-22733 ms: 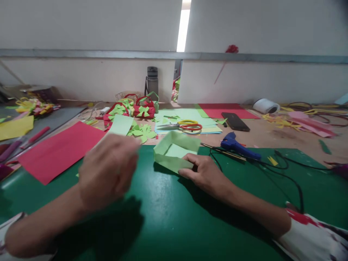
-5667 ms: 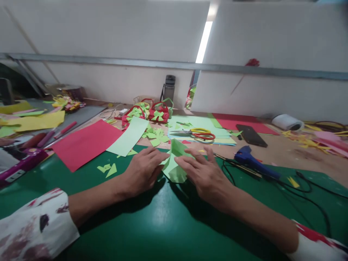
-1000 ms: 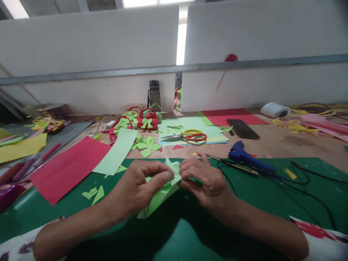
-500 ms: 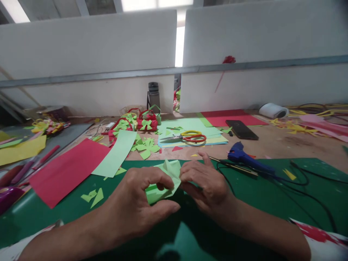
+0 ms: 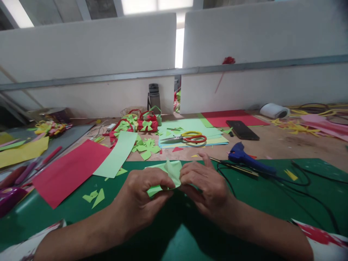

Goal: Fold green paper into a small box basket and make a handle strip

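Observation:
A folded piece of light green paper [image 5: 169,173] is held just above the green cutting mat [image 5: 261,195]. My left hand [image 5: 141,199] pinches its left lower edge with thumb and fingers closed. My right hand [image 5: 202,183] grips its right side, fingers curled over the fold. Much of the paper is hidden behind my fingers.
A red sheet [image 5: 67,170] and a pale green strip [image 5: 118,154] lie to the left. Scissors [image 5: 190,137] rest on stacked paper behind. A blue glue gun [image 5: 246,159] with black cable, a phone [image 5: 241,129], paper baskets [image 5: 144,121] and a bottle [image 5: 153,96] stand further back.
Over the last second my left hand has closed tighter on the paper, pressing it smaller between both hands. The hands stay at the same spot on the mat.

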Available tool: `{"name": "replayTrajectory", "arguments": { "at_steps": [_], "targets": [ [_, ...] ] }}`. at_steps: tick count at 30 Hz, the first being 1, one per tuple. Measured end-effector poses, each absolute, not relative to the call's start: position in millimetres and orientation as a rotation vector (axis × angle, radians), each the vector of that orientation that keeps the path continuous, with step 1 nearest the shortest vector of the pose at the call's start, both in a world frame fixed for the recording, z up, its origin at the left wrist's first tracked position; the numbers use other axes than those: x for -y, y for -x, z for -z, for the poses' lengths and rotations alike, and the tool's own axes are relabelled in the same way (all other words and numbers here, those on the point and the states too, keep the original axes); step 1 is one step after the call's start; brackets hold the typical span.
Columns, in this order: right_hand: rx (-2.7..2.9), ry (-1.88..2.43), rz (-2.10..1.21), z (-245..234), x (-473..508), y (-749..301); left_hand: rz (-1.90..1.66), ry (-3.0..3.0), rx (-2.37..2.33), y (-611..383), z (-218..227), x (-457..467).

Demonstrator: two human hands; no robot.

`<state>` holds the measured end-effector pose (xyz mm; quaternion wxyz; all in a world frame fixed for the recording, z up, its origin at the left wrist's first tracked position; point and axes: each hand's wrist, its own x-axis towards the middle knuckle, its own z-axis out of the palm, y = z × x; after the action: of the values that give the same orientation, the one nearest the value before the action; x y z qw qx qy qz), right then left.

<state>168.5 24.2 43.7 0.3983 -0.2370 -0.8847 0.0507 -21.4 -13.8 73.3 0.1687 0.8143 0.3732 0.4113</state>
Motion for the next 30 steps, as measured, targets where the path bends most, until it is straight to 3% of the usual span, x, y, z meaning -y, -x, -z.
{"name": "replayTrajectory", "arguments": {
  "at_steps": [10,17,30],
  "targets": [
    [2.248,0.934,-0.604,-77.6,-20.0,-171.8,-1.112,-2.577,-1.051,25.7,-67.6,10.4],
    [2.298,0.808,-0.297,-73.8,-22.4,-169.8,-1.181,-2.62,-0.964,21.0,-66.1,8.7],
    [2.363,0.72,-0.135,-67.0,-21.2,-164.7,-1.162,-2.625,-0.987,19.6,-61.5,12.3]
  ]
}}
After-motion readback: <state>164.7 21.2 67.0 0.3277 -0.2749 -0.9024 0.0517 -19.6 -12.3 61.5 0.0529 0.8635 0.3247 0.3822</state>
